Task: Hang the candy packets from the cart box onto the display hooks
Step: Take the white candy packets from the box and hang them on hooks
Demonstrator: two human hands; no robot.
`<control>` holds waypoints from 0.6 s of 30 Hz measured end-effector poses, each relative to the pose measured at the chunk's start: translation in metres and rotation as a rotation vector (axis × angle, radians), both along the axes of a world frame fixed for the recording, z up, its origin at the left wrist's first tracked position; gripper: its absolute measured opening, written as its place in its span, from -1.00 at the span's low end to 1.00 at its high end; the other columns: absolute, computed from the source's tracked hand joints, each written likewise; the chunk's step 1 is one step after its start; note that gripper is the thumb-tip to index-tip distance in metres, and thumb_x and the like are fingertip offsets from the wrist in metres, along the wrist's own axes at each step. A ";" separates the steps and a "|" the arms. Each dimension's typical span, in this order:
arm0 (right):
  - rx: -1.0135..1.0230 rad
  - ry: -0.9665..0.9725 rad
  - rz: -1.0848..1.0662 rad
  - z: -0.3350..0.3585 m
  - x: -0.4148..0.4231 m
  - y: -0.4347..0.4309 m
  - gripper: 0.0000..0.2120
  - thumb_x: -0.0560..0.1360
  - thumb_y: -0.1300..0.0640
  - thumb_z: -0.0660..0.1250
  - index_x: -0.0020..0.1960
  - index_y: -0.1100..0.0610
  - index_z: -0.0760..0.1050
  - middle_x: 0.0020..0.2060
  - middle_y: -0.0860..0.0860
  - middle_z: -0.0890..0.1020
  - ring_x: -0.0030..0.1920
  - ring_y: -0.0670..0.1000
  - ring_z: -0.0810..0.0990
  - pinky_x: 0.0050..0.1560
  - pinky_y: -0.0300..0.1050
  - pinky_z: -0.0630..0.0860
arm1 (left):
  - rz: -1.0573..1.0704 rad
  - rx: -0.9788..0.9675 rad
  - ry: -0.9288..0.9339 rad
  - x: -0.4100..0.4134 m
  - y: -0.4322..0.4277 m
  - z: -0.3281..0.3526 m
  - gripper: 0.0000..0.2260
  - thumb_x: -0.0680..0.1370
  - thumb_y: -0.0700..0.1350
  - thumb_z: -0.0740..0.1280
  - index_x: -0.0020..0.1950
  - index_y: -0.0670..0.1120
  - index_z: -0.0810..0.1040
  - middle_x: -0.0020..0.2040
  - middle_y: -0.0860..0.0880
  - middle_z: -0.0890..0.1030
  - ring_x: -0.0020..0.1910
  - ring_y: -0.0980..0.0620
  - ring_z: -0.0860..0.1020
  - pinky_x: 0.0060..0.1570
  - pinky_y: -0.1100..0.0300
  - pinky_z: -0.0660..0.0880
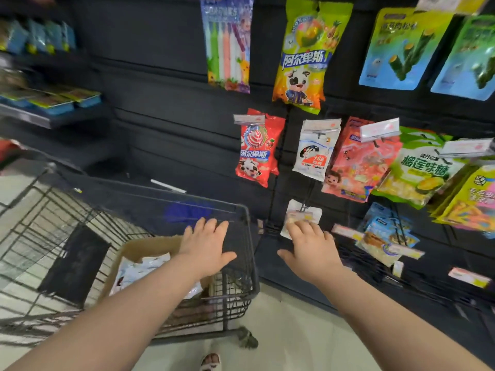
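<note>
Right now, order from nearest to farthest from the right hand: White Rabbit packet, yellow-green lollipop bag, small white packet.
1. Small white packet, low hook, by the right hand.
2. White Rabbit packet, middle row, above.
3. Yellow-green lollipop bag, top row.

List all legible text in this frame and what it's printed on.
"阿尔卑斯": yellow-green lollipop bag, top row.
"阿尔卑斯": red lollipop bag.
"White Rabbit": white packet.
"榴莲味糖": green bag.
Too blurred to read: price tags, blue packs top right, packets in the cart box.
</note>
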State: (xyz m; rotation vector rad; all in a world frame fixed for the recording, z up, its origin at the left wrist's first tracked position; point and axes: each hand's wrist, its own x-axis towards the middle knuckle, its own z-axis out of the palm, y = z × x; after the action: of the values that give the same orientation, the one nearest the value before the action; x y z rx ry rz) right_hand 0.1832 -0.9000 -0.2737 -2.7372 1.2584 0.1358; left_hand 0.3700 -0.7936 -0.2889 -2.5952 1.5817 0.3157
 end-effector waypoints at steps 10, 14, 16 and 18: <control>0.042 0.018 0.046 -0.010 0.044 0.044 -0.42 0.56 -0.17 0.16 0.50 0.00 0.12 0.47 0.00 0.22 0.49 0.14 0.12 0.43 0.15 0.11 | 0.070 -0.011 0.024 0.047 0.055 -0.024 -0.33 0.55 0.25 0.18 0.55 0.01 0.04 0.55 -0.08 0.14 0.55 -0.15 0.06 0.46 -0.12 0.11; 0.075 0.039 0.060 -0.020 0.091 0.058 -0.42 0.56 -0.17 0.15 0.50 -0.01 0.10 0.48 -0.01 0.20 0.51 0.13 0.10 0.44 0.11 0.10 | 0.090 -0.013 0.047 0.094 0.079 -0.035 -0.35 0.55 0.24 0.18 0.55 0.01 0.05 0.55 -0.07 0.15 0.54 -0.14 0.07 0.46 -0.11 0.13; 0.092 0.050 0.063 -0.027 0.119 0.067 -0.42 0.56 -0.17 0.15 0.50 -0.02 0.10 0.48 -0.01 0.21 0.50 0.13 0.10 0.44 0.12 0.13 | 0.104 -0.013 0.056 0.125 0.095 -0.042 -0.34 0.55 0.24 0.19 0.54 0.01 0.06 0.54 -0.06 0.17 0.53 -0.12 0.10 0.46 -0.11 0.14; 0.117 0.065 0.067 -0.035 0.150 0.078 -0.42 0.56 -0.17 0.16 0.51 -0.02 0.10 0.49 -0.02 0.20 0.51 0.12 0.09 0.45 0.13 0.13 | 0.128 -0.022 0.073 0.157 0.110 -0.051 -0.31 0.53 0.26 0.21 0.55 0.02 0.06 0.54 -0.06 0.18 0.52 -0.11 0.12 0.45 -0.13 0.15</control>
State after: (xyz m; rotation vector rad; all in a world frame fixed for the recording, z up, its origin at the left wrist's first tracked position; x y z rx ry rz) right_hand 0.3329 -0.8224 -0.3083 -2.6950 1.1365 0.2980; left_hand 0.5273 -0.6834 -0.3401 -2.7377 1.4507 0.4098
